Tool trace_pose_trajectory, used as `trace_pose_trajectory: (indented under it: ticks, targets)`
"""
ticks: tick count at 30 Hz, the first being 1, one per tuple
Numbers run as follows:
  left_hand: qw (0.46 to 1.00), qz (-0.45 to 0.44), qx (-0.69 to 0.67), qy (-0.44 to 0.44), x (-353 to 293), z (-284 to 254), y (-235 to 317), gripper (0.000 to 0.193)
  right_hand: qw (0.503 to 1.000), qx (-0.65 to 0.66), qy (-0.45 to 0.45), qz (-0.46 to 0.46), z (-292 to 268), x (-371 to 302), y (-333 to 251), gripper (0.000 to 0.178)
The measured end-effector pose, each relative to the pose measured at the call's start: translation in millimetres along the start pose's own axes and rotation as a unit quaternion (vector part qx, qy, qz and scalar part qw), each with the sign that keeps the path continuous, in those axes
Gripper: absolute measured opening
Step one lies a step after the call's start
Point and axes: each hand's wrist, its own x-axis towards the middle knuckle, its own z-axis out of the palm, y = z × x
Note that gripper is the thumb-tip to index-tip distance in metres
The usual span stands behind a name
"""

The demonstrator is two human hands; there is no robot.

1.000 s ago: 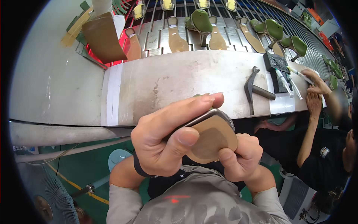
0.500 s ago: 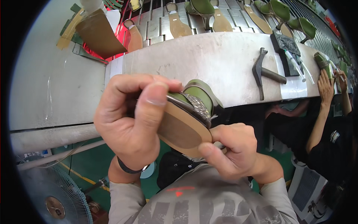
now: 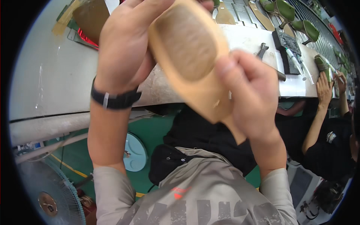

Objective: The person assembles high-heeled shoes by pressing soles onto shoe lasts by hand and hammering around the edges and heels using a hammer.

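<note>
I hold a shoe with its tan sole (image 3: 187, 45) turned toward me, close in front of the bench. A darker brown oval marks the front of the sole, and the narrow part slants down to the right. My left hand (image 3: 127, 41), a black band on its wrist, is closed on the sole's left side near the toe. Part of that hand runs out at the upper edge. My right hand (image 3: 251, 90) grips the right side near the waist of the sole, thumb on the underside. The green upper is hidden behind the sole. Both hands are slightly blurred.
A hammer (image 3: 263, 48) lies beyond my right hand, partly covered. Beside it a dark block (image 3: 287, 45) has syringe-like tubes (image 3: 296, 63) on it. Green heeled shoes (image 3: 281, 11) and tan soles (image 3: 261, 17) stand farther back. At right, a co-worker's hands (image 3: 324, 88) work on a green shoe.
Both hands have lifted the shoe up and closer. Its sole has tilted to face me, hiding the green upper and strap seen before. The right hand has moved up and right.
</note>
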Motion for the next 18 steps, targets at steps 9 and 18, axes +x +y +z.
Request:
trace_pose_trajectory:
  ticks: [9, 18]
  targets:
    - [0.994, -0.025, -0.100, -0.036, 38, 7, -27, 0.032, 0.981, 0.177, -0.076, 0.026, -23, 1, -3, 0.035]
    - [0.994, -0.020, -0.085, -0.063, 46, -1, -34, 0.031, 0.974, 0.209, -0.040, 0.078, -12, 2, 19, 0.035]
